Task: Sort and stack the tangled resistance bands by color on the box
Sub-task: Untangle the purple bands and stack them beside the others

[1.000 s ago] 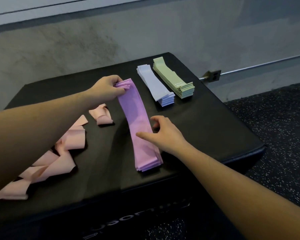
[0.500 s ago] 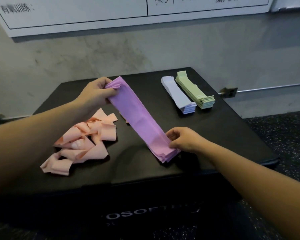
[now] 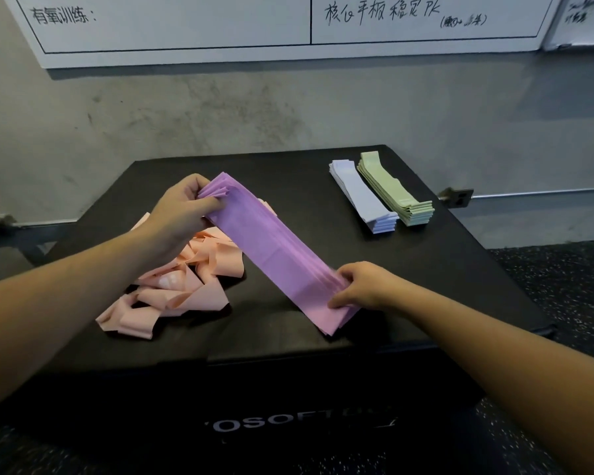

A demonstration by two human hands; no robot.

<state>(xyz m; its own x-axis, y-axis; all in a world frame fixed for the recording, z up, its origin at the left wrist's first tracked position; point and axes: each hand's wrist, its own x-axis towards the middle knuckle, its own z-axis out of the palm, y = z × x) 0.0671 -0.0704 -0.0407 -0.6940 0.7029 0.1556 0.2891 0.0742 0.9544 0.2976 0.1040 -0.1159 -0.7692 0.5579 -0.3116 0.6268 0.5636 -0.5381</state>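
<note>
A stack of purple bands point(image 3: 275, 255) is held lifted above the black box point(image 3: 323, 337), slanting from far left to near right. My left hand point(image 3: 182, 214) grips its far end, and my right hand point(image 3: 360, 286) pinches its near end. A tangled heap of peach-pink bands point(image 3: 172, 286) lies on the left of the box, partly hidden behind my left forearm. At the back right of the box lie a neat stack of pale lavender-blue bands point(image 3: 360, 195) and, right beside it, a stack of green bands point(image 3: 395, 192).
A grey wall stands behind the box, with a whiteboard point(image 3: 288, 25) bearing handwriting. A metal bracket point(image 3: 456, 197) and rail run along the wall at right. Dark speckled floor point(image 3: 563, 275) lies to the right of the box.
The purple stack lay flat on the box a second ago; both hands took hold of its ends and raised it. My view has tilted upward, showing the whiteboard.
</note>
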